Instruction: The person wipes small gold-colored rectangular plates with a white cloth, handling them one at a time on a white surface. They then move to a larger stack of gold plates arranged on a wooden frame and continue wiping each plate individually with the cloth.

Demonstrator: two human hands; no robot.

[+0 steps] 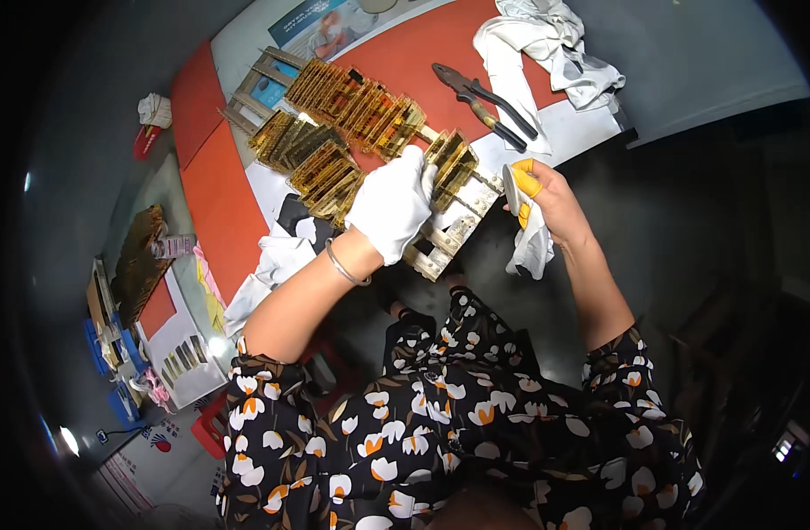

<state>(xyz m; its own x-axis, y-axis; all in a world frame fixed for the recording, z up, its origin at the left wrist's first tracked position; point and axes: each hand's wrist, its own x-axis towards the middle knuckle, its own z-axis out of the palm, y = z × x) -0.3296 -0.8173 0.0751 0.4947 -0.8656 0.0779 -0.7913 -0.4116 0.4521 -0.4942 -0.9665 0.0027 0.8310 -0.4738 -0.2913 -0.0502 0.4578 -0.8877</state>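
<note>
My left hand, in a white glove, lies over a metal rack with its fingers curled in. What those fingers grip is hidden. Several amber see-through plates stand in rows along the rack, and a few more amber plates sit just beyond the glove. To the right of the rack's near end, my right hand wears yellow finger covers. It pinches a thin pale disc, seen nearly edge-on, together with a white cloth that hangs below the fingers.
Pliers with dark handles lie on the red mat past the rack. A crumpled white cloth covers the far right corner. Left of the rack is another white cloth. Blue bins stand at the far left.
</note>
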